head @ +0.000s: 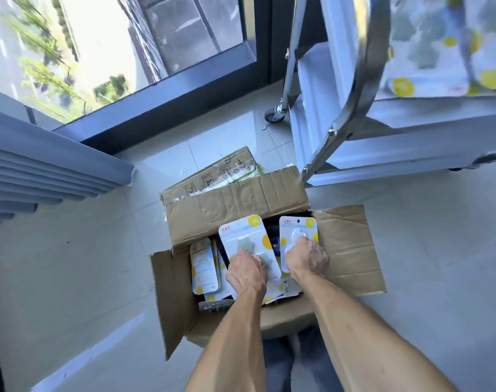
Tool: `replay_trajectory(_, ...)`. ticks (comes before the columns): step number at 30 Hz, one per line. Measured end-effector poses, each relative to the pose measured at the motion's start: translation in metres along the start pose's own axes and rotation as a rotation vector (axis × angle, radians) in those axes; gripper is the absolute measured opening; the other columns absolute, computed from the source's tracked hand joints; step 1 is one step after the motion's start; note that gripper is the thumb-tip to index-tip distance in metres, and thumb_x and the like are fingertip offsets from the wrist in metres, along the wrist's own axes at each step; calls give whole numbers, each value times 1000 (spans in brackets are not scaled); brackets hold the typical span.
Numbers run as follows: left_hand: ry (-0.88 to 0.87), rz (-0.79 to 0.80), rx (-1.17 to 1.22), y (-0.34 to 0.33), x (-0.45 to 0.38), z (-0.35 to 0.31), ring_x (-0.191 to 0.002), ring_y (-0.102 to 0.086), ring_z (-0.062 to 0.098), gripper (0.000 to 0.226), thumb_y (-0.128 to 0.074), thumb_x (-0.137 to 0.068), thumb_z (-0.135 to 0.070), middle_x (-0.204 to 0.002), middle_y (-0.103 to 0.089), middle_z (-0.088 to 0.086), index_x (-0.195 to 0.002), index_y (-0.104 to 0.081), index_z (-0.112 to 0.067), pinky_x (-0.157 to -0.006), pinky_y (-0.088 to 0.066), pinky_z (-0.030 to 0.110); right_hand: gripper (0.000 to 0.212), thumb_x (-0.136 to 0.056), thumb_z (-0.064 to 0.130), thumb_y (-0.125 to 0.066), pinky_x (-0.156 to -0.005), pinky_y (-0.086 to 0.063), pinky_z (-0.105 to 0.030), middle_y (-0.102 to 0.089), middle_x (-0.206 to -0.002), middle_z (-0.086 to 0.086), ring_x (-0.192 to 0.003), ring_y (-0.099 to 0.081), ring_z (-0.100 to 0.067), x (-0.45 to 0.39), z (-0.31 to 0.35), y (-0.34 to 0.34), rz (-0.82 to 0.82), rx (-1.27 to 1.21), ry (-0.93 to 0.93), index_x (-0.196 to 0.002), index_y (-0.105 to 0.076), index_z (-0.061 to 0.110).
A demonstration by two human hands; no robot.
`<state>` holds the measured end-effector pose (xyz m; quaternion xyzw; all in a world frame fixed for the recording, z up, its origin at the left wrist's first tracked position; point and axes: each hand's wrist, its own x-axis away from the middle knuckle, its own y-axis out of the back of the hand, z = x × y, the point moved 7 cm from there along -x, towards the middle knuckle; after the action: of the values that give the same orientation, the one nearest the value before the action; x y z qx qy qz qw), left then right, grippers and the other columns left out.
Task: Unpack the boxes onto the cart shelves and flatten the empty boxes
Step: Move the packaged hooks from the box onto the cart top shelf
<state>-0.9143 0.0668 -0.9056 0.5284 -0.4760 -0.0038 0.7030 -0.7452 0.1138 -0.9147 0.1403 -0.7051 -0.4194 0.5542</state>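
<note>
- Left hand (247, 274) gripping a white blister pack (248, 244) with yellow dots, fingers curled over its lower part, a grey star-shaped item visible just beyond the fingertips.
- Right hand (307, 257) gripping a second white pack (297, 236), fingers curled round its lower half; a clear plastic bubble just above the knuckles.
- Both packs held tilted over the open cardboard box (232, 210), top ends pointing away from the fingers, toward the far flap.
- Below and to the left of the left fingers, more packs (205, 271) of the same kind, standing and leaning inside the box.
- Under the right wrist, further packs lying in the box, partly hidden.
- Box on the tiled floor (85, 264), four flaps folded outward; right flap (351, 250) lying flat just beside the right fingers.
- Beyond the far flap, well past the fingertips, another cardboard box (213, 174) with printed symbols, touching the first one.
- Further right and away from the right fingers, the metal cart (354, 103) with a caster wheel (273, 116); on its upper shelf (439, 108) blurred white packs with yellow dots (439, 52).
- Far from the left fingers, a large window (114, 52) with a dark frame.
</note>
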Motion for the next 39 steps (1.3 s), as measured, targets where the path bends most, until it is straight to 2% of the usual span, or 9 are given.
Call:
replay_trajectory(2,-72,11,-52,39,36,-14,-83,-62,28,17,-44,-92,-20,-98,-68,8,-79,-53,-15,-66,-41,31,22,-94,21,-52,-85,-47,-30,-67,-116,-5,-108,-65,-24,30,-7,49,-24,-13,40,-112,-64,19)
replay_trajectory(6,-206,14,-92,117,124,-61,-105,-65,33,26,-48,-93,-25,-112,-68,12,-105,-66,-11,-80,-47,33,26,-95,19,-51,-89,-46,-30,-65,-122,-3,-115,-61,-22,88,-44,155,-70,-50,70,-117,-64,21)
replay_trajectory(12,-430,-39,-72,208,256,-151,-106,-65,34,29,-51,-91,-23,-114,-68,15,-109,-68,-8,-80,-49,32,33,-94,19,-46,-93,-46,-32,-63,-127,-5,-119,-60,-23,140,-114,305,-184,-117,51,-121,-65,17)
replay_trajectory(17,-534,-127,-48,245,334,-247,-102,-66,33,29,-50,-88,-24,-110,-69,13,-104,-68,-9,-79,-49,32,31,-90,20,-51,-91,-48,-34,-64,-126,-6,-117,-61,-25,135,-176,408,-288,-149,52,-118,-65,19)
replay_trajectory(20,-550,-167,-52,241,360,-310,-99,-67,31,24,-52,-88,-25,-107,-70,12,-101,-68,-12,-76,-49,33,29,-89,21,-53,-88,-48,-34,-64,-122,-6,-115,-62,-26,106,-222,452,-318,-165,69,-116,-65,20)
replay_trajectory(23,-491,-160,-44,219,381,-365,-101,-66,30,22,-52,-87,-21,-107,-70,10,-100,-68,-14,-69,-42,30,25,-88,18,-54,-83,-49,-33,-67,-115,-7,-108,-64,-28,76,-273,481,-317,-140,81,-111,-65,20)
replay_trajectory(29,-439,-137,-50,173,406,-466,-108,-64,29,27,-52,-89,-23,-116,-67,8,-110,-67,-16,-73,-40,31,23,-92,21,-52,-78,-50,-31,-67,-111,-3,-103,-65,-24,3,-362,531,-314,-104,54,-112,-63,20)
replay_trajectory(36,-382,-125,-83,155,397,-537,-113,-63,28,35,-57,-87,-33,-120,-67,8,-117,-66,-16,-89,-48,33,25,-93,19,-50,-81,-51,-34,-66,-115,-5,-106,-64,-26,-63,-387,566,-270,-96,85,-114,-63,18)
replay_trajectory(39,-396,-127,-98,148,377,-569,-113,-63,28,34,-56,-87,-32,-120,-66,7,-116,-66,-17,-89,-46,32,24,-96,21,-47,-77,-48,-30,-68,-113,-4,-105,-65,-24,-95,-385,577,-286,-79,85,-111,-65,18)
